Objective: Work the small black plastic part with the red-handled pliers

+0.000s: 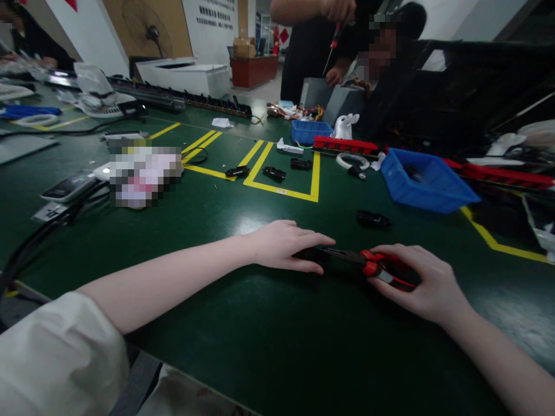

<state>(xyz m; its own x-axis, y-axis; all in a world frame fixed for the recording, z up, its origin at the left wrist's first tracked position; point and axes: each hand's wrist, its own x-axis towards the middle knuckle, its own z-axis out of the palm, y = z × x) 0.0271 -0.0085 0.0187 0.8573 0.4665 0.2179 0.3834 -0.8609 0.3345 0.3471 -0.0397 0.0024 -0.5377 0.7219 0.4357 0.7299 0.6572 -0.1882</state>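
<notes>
My right hand point(429, 280) is wrapped round the red handles of a pair of needle-nose pliers point(371, 263). The pliers' dark jaws point left and meet a small black part point(310, 254). That part sits between the thumb and fingers of my left hand point(281, 245), just above the green table. Its shape is mostly hidden, and whether the jaws are closed on it I cannot tell. A similar loose black piece point(373, 219) lies beyond the pliers.
Several black pieces point(274, 173) lie by yellow tape lines point(281, 190). A blue bin point(427, 182) stands at the right, with red strips point(347, 144) behind it. Phone and cables point(71, 186) lie at left. Across the table a person's hand point(340, 10) holds a screwdriver point(333, 43).
</notes>
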